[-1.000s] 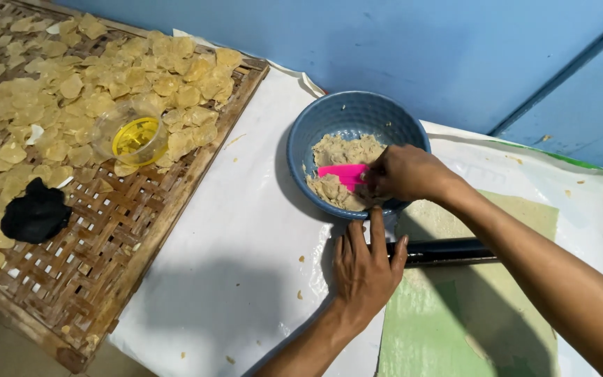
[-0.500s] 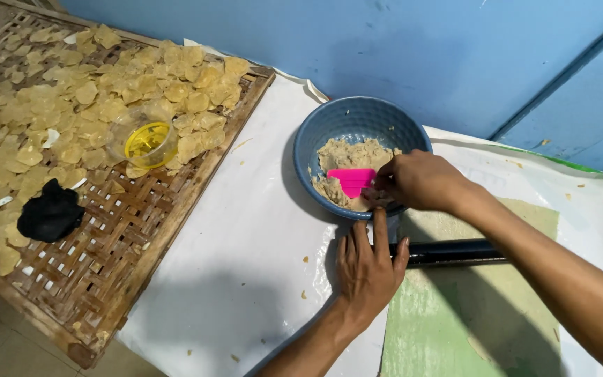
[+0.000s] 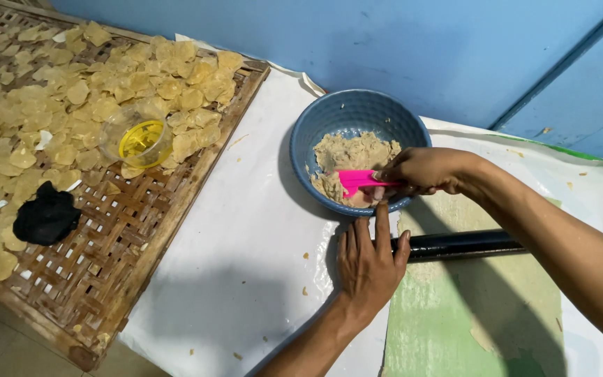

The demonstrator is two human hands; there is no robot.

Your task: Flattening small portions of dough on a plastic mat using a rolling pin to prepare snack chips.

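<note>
1. Head view, hands: the right hand (image 3: pixel 423 171) has its fingers closed around a pink scraper (image 3: pixel 357 181), whose blade lies in the dough (image 3: pixel 352 155) inside the blue bowl (image 3: pixel 315 126). The left hand (image 3: pixel 370 262) lies flat with fingers spread on the white sheet (image 3: pixel 246 244) over the counter, gripping nothing, its fingertips near the end of the black rolling pin (image 3: pixel 458 245).

2. Head view, doing it well: judging from this, scooping goes best with the blade pressed along the bowl wall and the bowl kept from sliding; the flat hand sits just beside the rim, well placed to brace it.

3. Head view, the dough: beige, coarse and crumbly, heaped at the bowl's bottom toward the right side. It looks sticky enough to cling to the blade.

4. Head view, surroundings: a woven tray (image 3: pixel 106 279) of pale chips (image 3: pixel 71 91) lies to the left.
</note>
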